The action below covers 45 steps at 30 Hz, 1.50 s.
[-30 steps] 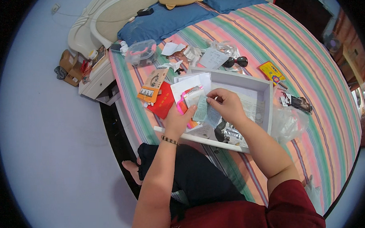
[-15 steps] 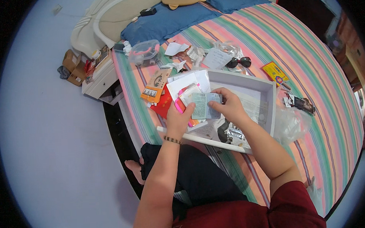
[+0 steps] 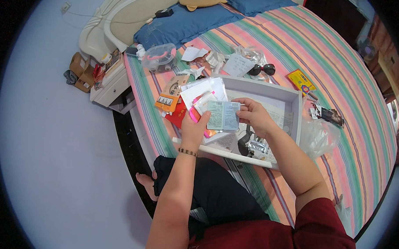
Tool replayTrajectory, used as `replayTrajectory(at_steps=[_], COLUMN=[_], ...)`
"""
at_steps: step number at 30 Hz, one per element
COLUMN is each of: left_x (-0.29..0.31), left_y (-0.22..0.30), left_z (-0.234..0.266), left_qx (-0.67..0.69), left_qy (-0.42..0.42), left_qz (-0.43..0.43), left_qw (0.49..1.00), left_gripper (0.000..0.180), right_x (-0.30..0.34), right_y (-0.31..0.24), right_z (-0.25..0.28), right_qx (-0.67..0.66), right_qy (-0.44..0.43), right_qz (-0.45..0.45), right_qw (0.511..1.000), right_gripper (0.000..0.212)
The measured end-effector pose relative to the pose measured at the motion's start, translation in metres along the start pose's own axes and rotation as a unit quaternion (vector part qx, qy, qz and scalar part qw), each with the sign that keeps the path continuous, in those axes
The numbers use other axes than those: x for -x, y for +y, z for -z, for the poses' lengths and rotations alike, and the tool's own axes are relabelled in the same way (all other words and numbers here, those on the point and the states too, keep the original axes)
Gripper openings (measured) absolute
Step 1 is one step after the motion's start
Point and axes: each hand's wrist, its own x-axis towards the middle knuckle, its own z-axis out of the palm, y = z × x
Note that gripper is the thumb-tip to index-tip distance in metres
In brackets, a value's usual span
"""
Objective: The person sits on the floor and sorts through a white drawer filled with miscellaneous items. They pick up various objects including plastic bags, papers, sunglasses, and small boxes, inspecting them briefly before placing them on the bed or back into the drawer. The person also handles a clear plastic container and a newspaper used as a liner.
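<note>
A small open booklet (image 3: 223, 115) with pale green and bluish printed pages lies spread between my hands, above a white drawer (image 3: 275, 87) resting on the bed. My left hand (image 3: 195, 130) grips its left edge with the thumb on top. Its fingers are mostly hidden under the booklet. White papers (image 3: 202, 90) and a pink-edged clear pouch (image 3: 200, 106) sit beside and beneath that hand; whether it holds them too I cannot tell. My right hand (image 3: 256, 117) pinches the booklet's right edge. Inside the drawer are a dark object (image 3: 244, 144) and a silvery packet (image 3: 257, 147).
Left of the drawer lie an orange-brown box (image 3: 171, 92) and a red envelope (image 3: 177, 114). Beyond it are a clear plastic box (image 3: 159, 58), loose papers (image 3: 238, 64) and sunglasses (image 3: 261, 69). A yellow packet (image 3: 301, 80) and a clear plastic bag (image 3: 318, 138) rest at right.
My right thumb has slid off the booklet's page to its right edge, so both pages show more fully. The left hand keeps its grip.
</note>
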Motion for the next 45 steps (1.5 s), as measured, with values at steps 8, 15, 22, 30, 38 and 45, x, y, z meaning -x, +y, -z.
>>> replayTrajectory(at_steps=[8, 15, 22, 30, 38, 45], left_x=[0.0, -0.002, -0.001, 0.006, 0.007, 0.007], left_y=[-0.003, -0.004, -0.002, 0.013, 0.019, 0.018], left_z=[-0.002, 0.001, 0.001, -0.004, -0.01, -0.006], left_qx=[-0.019, 0.021, -0.055, -0.095, -0.078, -0.062], left_qy=[-0.02, -0.001, 0.023, 0.036, 0.028, 0.041], left_qz=[0.006, 0.013, 0.002, -0.006, 0.005, -0.023], left_qw=[1.0, 1.0, 0.998, 0.995, 0.997, 0.997], left_gripper=[0.031, 0.031, 0.032, 0.033, 0.035, 0.035], right_x=[0.005, 0.001, 0.0, -0.006, 0.019, 0.018], right_y=[-0.003, -0.015, -0.014, -0.024, -0.033, -0.036], right_z=[0.001, 0.027, 0.024, 0.068, 0.17, 0.172], right_qx=[0.136, -0.056, -0.234, -0.463, -0.598, -0.492], right_qy=[0.001, 0.077, 0.033, 0.065, 0.335, 0.345], right_qz=[-0.018, 0.011, -0.001, 0.138, 0.37, 0.275], right_qw=[0.99, 0.995, 0.972, 0.873, 0.627, 0.751], right_gripper=[0.035, 0.033, 0.034, 0.045, 0.053, 0.045])
